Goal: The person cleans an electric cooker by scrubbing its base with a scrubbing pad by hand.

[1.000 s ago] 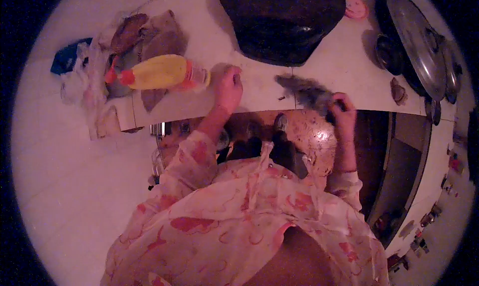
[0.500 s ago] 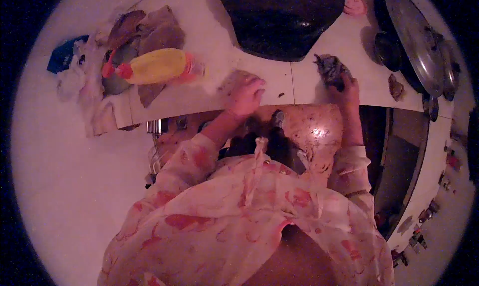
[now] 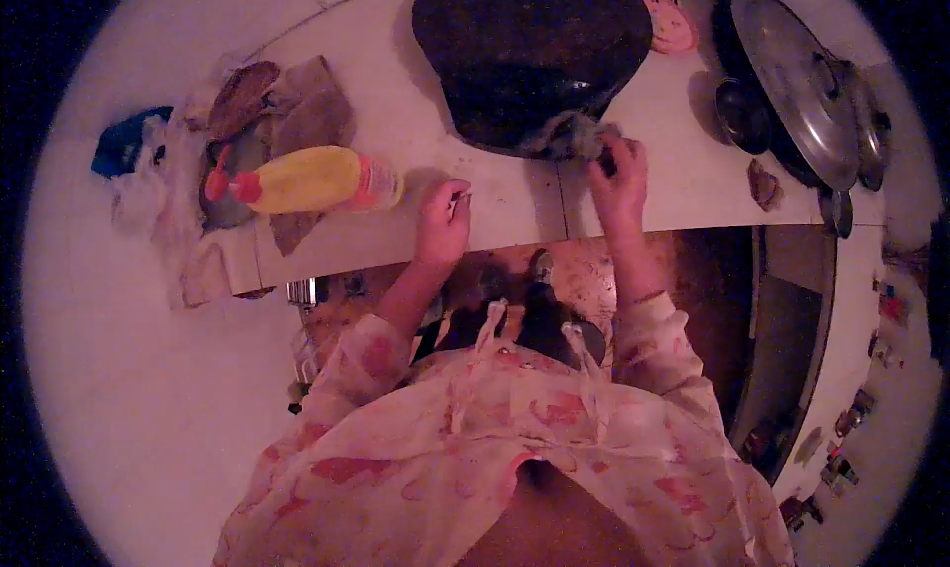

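Observation:
My right hand (image 3: pixel 618 176) is closed on a grey crumpled cloth (image 3: pixel 572 136), which lies against the lower edge of a large dark object (image 3: pixel 524 52) on the pale counter (image 3: pixel 505 196). My left hand (image 3: pixel 444 219) is over the counter near its front edge, fingers curled round something small that I cannot make out. Left of that hand lies a yellow squeeze bottle (image 3: pixel 312 179) with red ends, its nozzle pointing left over brown cloths (image 3: pixel 315 107).
At the right are a large metal lid (image 3: pixel 797 82), a small dark bowl (image 3: pixel 742 117) and a brown scrap (image 3: pixel 763 185). A pink item (image 3: pixel 672 28) lies behind. Plastic bags (image 3: pixel 139 206) and a blue item (image 3: pixel 127 141) sit at the far left.
The grey cloth has moved left with my right hand, from the bare counter to the dark object's edge. My left hand moved right, then back left, and its fingers are now curled.

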`<state>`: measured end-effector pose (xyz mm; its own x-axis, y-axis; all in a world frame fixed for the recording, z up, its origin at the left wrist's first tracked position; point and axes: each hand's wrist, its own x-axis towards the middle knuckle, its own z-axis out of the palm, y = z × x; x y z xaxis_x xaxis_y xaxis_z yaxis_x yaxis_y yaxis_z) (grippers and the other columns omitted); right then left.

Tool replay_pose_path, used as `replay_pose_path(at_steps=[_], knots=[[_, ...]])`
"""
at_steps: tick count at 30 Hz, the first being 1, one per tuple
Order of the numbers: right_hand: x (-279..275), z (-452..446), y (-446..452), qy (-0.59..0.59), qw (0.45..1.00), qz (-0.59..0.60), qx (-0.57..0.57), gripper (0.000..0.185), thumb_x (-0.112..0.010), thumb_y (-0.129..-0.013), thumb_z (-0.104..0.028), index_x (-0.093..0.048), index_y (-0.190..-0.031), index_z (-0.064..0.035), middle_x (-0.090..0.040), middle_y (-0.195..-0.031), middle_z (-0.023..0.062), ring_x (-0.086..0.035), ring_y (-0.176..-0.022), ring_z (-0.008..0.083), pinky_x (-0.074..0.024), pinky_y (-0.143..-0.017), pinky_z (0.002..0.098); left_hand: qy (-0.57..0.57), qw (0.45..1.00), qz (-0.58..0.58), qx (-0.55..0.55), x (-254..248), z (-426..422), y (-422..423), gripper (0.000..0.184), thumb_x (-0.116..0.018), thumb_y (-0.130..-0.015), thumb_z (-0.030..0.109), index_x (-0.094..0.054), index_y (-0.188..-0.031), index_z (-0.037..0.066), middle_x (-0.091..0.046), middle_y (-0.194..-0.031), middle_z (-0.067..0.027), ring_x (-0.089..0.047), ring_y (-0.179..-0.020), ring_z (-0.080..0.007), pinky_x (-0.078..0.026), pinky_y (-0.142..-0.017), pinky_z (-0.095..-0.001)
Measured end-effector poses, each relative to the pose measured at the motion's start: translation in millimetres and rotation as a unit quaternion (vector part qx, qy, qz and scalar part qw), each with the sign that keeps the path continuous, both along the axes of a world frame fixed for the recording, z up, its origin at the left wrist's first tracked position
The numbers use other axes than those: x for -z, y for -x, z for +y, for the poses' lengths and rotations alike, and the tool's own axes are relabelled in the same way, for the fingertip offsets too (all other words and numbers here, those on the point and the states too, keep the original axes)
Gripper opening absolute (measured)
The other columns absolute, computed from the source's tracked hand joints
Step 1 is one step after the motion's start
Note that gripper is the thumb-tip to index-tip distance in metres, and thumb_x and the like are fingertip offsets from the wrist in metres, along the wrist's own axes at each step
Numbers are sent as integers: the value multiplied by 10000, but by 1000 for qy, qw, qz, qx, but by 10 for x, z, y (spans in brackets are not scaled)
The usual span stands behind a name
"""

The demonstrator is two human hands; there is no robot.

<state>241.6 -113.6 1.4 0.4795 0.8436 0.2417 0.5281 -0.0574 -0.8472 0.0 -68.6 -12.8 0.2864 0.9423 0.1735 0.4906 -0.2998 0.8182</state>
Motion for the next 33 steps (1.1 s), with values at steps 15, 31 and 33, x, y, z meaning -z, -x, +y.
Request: replay_pose_path(at_steps=[15, 31, 33], knots=[[133, 511, 706, 72, 954, -250, -147, 327, -642, -638, -140, -596, -959, -97, -490, -966, 119, -516, -899, 321, -474, -724, 408, -54, 998, -6, -16, -61, 324, -397, 189, -485, -825, 6, -570, -990, 44, -593, -976, -83, -550, -913, -198, -417, -839, -288], [-15, -4, -798, -2, 985, -98, 143, 331, -602, -696, -83, -609, -1027, -71, -540, -967, 151, -535, -883, 323, -454, -785, 365, -91, 995, 36, 11, 77, 404, -166, 207, -534, -719, -33, -573, -913, 28, -569, -934, -151, -532, -896, -333, -423, -791, -382], [70, 194, -679, -18, 987, -144, 74, 349, -591, -705, -80, -592, -1054, -95, -534, -991, 149, -534, -892, 329, -455, -797, 372, -52, 998, 38, 8, 69, 457, -167, 235, -535, -717, -33, -567, -942, 27, -568, -939, -153, -529, -910, -335, -422, -802, -381]])
